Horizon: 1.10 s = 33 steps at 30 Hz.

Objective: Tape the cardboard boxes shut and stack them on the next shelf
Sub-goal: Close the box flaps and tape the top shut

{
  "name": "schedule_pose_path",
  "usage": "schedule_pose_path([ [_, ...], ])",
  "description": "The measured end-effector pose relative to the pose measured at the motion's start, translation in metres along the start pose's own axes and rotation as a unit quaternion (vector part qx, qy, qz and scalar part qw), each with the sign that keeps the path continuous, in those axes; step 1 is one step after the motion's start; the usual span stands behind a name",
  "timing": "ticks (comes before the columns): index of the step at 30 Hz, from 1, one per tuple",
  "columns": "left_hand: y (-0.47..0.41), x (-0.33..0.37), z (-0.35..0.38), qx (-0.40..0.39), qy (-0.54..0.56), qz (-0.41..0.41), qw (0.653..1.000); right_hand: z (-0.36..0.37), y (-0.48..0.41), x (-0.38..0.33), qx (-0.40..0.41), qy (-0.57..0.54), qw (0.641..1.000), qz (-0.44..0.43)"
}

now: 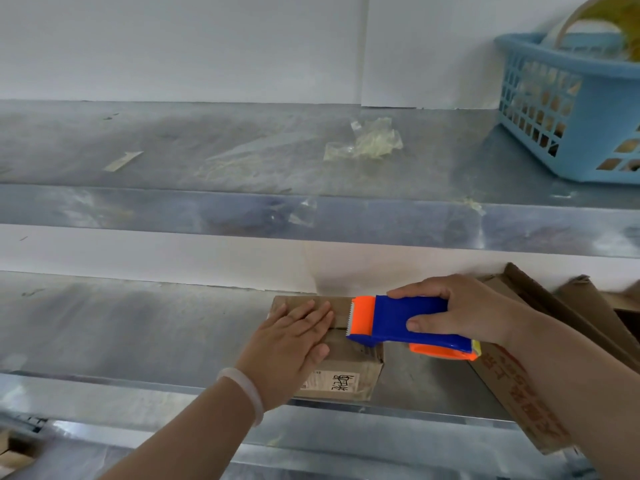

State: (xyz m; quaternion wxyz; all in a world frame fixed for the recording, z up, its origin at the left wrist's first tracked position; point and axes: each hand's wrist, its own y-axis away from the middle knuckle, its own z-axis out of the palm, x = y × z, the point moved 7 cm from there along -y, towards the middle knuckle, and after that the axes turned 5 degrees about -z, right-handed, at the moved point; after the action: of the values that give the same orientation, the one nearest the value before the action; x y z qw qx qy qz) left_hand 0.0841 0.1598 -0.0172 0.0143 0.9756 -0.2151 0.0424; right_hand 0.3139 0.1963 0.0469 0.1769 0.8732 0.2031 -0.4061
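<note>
Small brown cardboard box (346, 379) sits near the front edge of the lower grey metal shelf (138, 327), with both hands on it.

My left hand (294, 344) lies flat on the box top, fingers straight and pressing. My right hand (464, 310) is curled round the blue and orange plastic tape dispenser (405, 323), whose toothed orange end meets the box top just beside the left fingertips. Crowding the right side is a larger open cardboard box with red print (516, 396), tilted under my right forearm and overhanging the shelf lip. To the left the shelf is bare metal. The upper metal shelf (173, 143) sits close overhead, carrying a crumpled wad of clear tape (367, 140) and a light blue plastic basket (571, 109) at far right.
</note>
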Motion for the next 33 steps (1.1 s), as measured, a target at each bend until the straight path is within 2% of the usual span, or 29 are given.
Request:
schedule_pose_path([
  [6,-0.003,-0.005,0.003,-0.018,0.007,-0.002,1.000,0.000,0.003,0.007,0.003,-0.025,1.000,0.005],
  [11,-0.015,-0.003,-0.014,0.007,0.050,-0.037,0.998,0.001,0.003,0.007,0.005,-0.023,1.000,0.002],
  [15,-0.028,0.000,-0.006,-0.022,0.058,-0.047,0.997,0.002,0.003,0.006,0.006,-0.019,1.000,-0.005],
  [24,-0.030,-0.008,-0.001,0.020,0.081,-0.045,0.995,0.001,0.004,0.016,0.001,-0.028,1.000,0.008],
  [29,-0.036,-0.015,-0.006,0.064,0.152,-0.110,0.980,0.001,0.004,0.018,0.005,-0.030,0.999,0.010],
  [33,-0.042,-0.017,-0.004,0.076,0.131,-0.148,0.977,0.002,0.003,0.018,0.002,-0.033,0.999,0.003],
])
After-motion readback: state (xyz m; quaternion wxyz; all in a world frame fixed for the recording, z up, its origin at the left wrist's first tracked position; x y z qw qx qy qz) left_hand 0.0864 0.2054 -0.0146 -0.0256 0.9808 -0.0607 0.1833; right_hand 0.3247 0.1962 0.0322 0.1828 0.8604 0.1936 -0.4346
